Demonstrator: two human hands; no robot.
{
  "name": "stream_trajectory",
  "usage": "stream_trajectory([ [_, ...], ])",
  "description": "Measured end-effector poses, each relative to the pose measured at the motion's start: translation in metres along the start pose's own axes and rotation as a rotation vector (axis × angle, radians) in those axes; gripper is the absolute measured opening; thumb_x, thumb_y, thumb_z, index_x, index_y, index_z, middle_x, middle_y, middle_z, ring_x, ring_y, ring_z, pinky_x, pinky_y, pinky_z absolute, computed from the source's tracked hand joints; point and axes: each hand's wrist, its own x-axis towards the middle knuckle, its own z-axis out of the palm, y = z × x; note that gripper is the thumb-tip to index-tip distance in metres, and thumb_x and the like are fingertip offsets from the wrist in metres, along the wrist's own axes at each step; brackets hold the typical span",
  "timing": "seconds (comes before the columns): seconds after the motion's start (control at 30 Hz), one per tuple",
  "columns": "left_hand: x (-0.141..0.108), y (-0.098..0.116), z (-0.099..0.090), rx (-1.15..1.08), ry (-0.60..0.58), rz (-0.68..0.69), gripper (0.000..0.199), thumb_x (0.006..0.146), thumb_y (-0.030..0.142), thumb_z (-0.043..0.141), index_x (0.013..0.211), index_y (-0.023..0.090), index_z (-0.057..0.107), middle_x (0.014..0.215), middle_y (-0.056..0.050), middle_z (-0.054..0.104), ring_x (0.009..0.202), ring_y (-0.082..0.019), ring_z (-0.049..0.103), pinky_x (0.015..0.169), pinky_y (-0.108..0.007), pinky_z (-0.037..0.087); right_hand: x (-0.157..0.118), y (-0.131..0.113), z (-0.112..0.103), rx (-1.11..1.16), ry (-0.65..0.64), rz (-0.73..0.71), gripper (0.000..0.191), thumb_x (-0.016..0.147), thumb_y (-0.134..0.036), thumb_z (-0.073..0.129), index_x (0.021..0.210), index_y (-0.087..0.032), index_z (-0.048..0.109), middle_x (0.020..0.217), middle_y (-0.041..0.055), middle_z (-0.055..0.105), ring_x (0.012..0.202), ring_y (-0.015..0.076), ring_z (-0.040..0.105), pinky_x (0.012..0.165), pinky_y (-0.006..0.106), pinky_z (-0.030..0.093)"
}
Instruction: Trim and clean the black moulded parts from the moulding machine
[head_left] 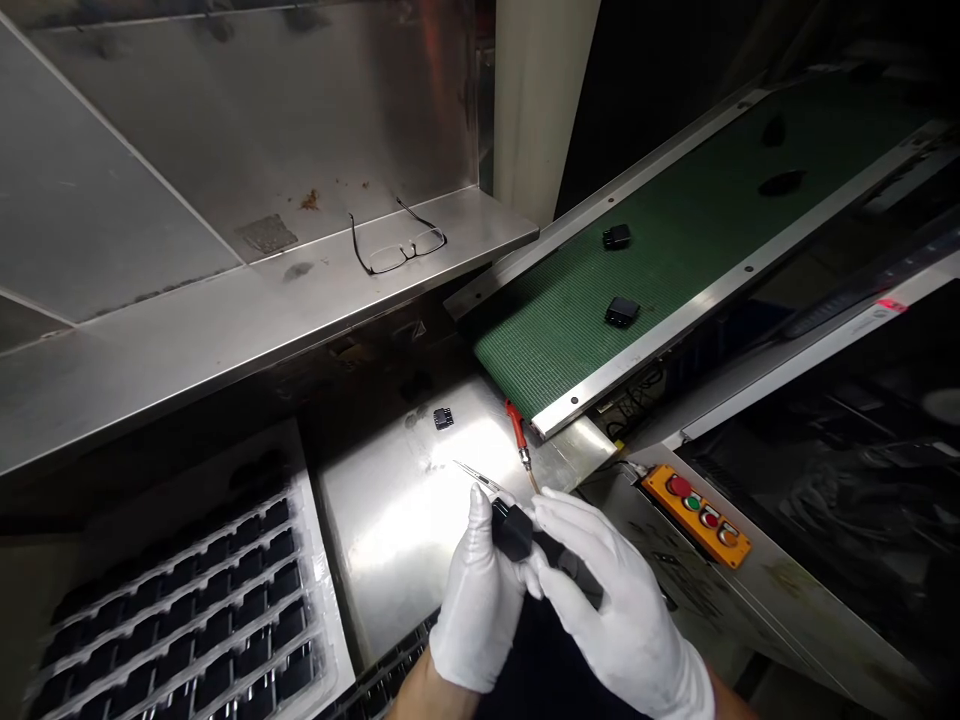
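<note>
My left hand (pixel 480 595), in a white glove, grips a small black plastic housing (pixel 513 530) between thumb and fingers. From the right, my gloved right hand (pixel 611 595) meets the same housing, its fingers curved at the right edge. Something dark shows between the right thumb and fingers, and I cannot make out what it is. Just beyond the hands is a thin pointed metal tool (pixel 478 475); its near end is hidden behind the left hand. A similar black part (pixel 443 418) with prongs lies on the metal worktop (pixel 382 510).
A green conveyor belt (pixel 540 350) carries several black parts. A red-handled tool (pixel 517 432) lies by its end. Left, a white tray (pixel 330 610) holds rows of black parts. Eyeglasses (pixel 405 252) rest on the metal shelf (pixel 225 335). An orange button box (pixel 697 515) stands right.
</note>
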Motion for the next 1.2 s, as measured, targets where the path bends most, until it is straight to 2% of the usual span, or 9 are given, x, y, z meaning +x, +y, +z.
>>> stream_trajectory([
  [0.13,0.001,0.001,0.004,0.046,0.035,-0.033,0.044,0.09,0.062,0.062,0.087,0.018,0.068,0.079,-0.004,0.065,0.075,-0.017,0.063,0.071,-0.031,0.059,-0.001,0.001,-0.005,0.035,-0.019,0.051,0.05,0.092,-0.012,0.062,0.14,-0.024,0.055,0.136,0.0047,0.064,0.133,0.0179,0.055,0.115,0.035,0.05],
  [0.33,0.004,-0.002,0.018,0.072,-0.022,-0.086,0.047,0.094,0.06,0.055,0.101,0.018,0.072,0.099,-0.009,0.07,0.091,-0.022,0.068,0.075,-0.033,0.061,-0.002,0.006,-0.016,0.015,-0.014,0.153,0.05,0.089,-0.012,0.061,0.137,-0.024,0.057,0.135,0.0046,0.064,0.132,0.0196,0.056,0.116,0.038,0.05],
  [0.43,0.007,-0.009,0.012,0.127,-0.068,-0.081,0.033,0.096,0.045,0.06,0.109,0.017,0.071,0.108,-0.01,0.07,0.096,-0.021,0.069,0.075,-0.03,0.062,-0.006,0.015,-0.017,-0.029,0.008,0.181,0.046,0.092,-0.016,0.057,0.137,-0.024,0.057,0.135,0.0049,0.065,0.13,0.0186,0.058,0.113,0.036,0.052],
  [0.5,0.013,-0.014,-0.004,0.186,-0.022,-0.071,0.025,0.094,0.035,0.065,0.109,0.016,0.07,0.112,-0.01,0.069,0.098,-0.021,0.069,0.075,-0.029,0.061,-0.013,0.024,-0.014,-0.051,-0.007,0.2,0.042,0.094,-0.019,0.057,0.135,-0.024,0.058,0.133,0.0051,0.067,0.126,0.0186,0.061,0.11,0.036,0.055],
  [0.67,0.04,-0.012,-0.075,0.339,0.369,-0.071,0.023,0.09,0.028,0.071,0.108,0.015,0.065,0.11,-0.01,0.069,0.102,-0.021,0.072,0.085,-0.028,0.061,-0.032,0.045,0.002,-0.035,-0.193,0.454,0.033,0.096,-0.029,0.055,0.125,-0.021,0.068,0.126,0.0066,0.072,0.117,0.0215,0.068,0.103,0.039,0.059],
  [0.77,0.058,0.0,-0.112,0.464,0.402,-0.008,0.026,0.094,0.031,0.064,0.115,0.016,0.06,0.113,-0.012,0.071,0.104,-0.022,0.073,0.094,-0.034,0.059,-0.037,0.05,0.013,-0.008,-0.326,0.594,0.035,0.097,-0.035,0.052,0.125,-0.022,0.07,0.128,0.0054,0.072,0.12,0.0218,0.067,0.107,0.042,0.057],
  [0.87,0.089,0.015,-0.14,0.587,0.45,0.056,0.024,0.1,0.031,0.054,0.117,0.016,0.057,0.108,-0.011,0.071,0.095,-0.018,0.073,0.09,-0.033,0.06,-0.037,0.051,0.024,-0.024,-0.414,0.639,0.038,0.098,-0.038,0.048,0.125,-0.023,0.07,0.129,0.005,0.071,0.121,0.0224,0.066,0.108,0.044,0.055],
  [1.03,0.17,0.047,-0.17,0.926,0.595,0.078,0.031,0.1,0.038,0.055,0.119,0.014,0.06,0.102,-0.007,0.069,0.082,-0.017,0.068,0.074,-0.035,0.06,-0.034,0.05,0.046,-0.091,-0.498,0.625,0.038,0.096,-0.037,0.05,0.123,-0.024,0.072,0.126,0.0062,0.073,0.117,0.0251,0.068,0.105,0.045,0.056],
  [1.2,0.221,0.098,-0.178,1.309,0.665,0.182,0.033,0.097,0.039,0.061,0.119,0.015,0.064,0.115,-0.009,0.067,0.1,-0.021,0.067,0.087,-0.042,0.058,-0.03,0.049,0.062,-0.15,-0.593,0.629,0.04,0.095,-0.035,0.047,0.124,-0.025,0.073,0.125,0.0069,0.073,0.115,0.0281,0.069,0.102,0.047,0.057],
])
